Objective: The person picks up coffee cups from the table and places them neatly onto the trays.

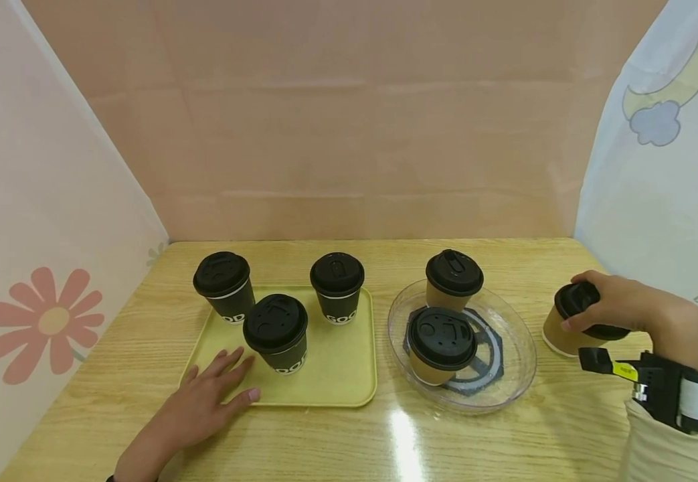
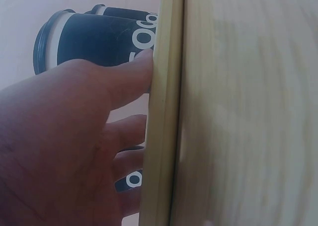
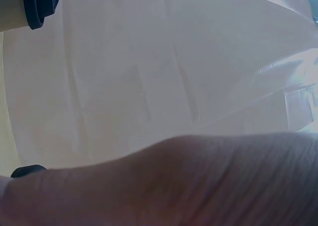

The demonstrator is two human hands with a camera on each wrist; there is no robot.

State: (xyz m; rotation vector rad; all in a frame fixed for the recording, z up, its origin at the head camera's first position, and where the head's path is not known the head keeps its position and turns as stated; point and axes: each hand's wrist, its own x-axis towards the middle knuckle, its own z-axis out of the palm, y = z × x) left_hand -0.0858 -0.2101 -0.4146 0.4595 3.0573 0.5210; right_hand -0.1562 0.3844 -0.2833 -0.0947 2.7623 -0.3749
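My right hand grips the lidded brown paper cup at the table's right side, fingers and thumb across its black lid. In the right wrist view only a dark bit of lid shows past that hand. My left hand lies with fingers extended at the front left of the yellow tray; in the left wrist view its thumb touches the tray rim. Beside its fingertips stands a black lidded cup. Two more black cups, one at back left and one at back right, stand on the tray.
A clear round plastic dish stands between the tray and the right hand. It holds two brown cups with black lids, one behind and one in front. Cloth hangs behind the wooden table and at both sides.
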